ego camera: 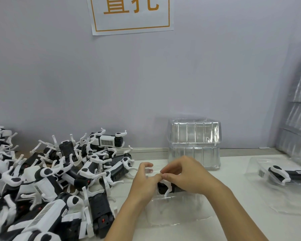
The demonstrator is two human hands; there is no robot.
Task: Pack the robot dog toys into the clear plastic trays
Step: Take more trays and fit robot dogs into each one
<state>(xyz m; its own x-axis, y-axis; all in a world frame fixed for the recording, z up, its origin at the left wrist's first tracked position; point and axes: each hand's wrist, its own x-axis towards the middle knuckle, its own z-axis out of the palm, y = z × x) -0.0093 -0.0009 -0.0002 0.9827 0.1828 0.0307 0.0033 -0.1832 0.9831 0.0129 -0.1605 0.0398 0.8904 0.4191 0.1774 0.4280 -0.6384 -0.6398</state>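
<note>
On my far left I see a heap of robot dog toys [47,180], black and white, legs tangled, piled on the white table [233,221]. Moving right, my left hand [144,181] curls its fingers onto the near edge of a clear tray [179,209] that lies on the table in front of me. My right hand [182,173] meets it fingertip to fingertip, pinching the white leg of a single robot dog [165,186] that sits in this tray. Behind them stands a stack of empty trays [195,143] against the wall. Further right, a packed tray [278,180] holds another dog. At the right edge, more trays [299,119] lean.
</note>
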